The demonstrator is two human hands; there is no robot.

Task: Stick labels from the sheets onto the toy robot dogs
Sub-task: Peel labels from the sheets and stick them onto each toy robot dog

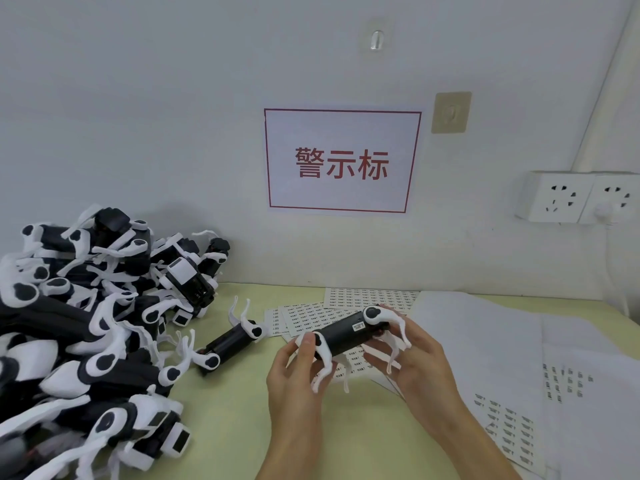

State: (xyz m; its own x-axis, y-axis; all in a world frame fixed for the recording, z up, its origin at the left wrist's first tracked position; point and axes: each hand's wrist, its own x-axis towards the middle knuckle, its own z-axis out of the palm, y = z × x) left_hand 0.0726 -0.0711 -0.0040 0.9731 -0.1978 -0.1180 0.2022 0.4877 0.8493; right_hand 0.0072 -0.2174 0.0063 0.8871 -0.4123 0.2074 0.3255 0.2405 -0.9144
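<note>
Yellow-green table; both hands grip toy dog; label sheets partly hidden, print seemingly illegible.

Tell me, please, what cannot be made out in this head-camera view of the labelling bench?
- Print on the label sheets: too small to read.
- Small label on the held toy dog: text too small.
- Dog's far side and part of its legs: hidden by the left hand and right hand.
- Pile of toy dogs: cut off by the left edge, so uncountable.
- Lone dog: any label faces away.
</note>
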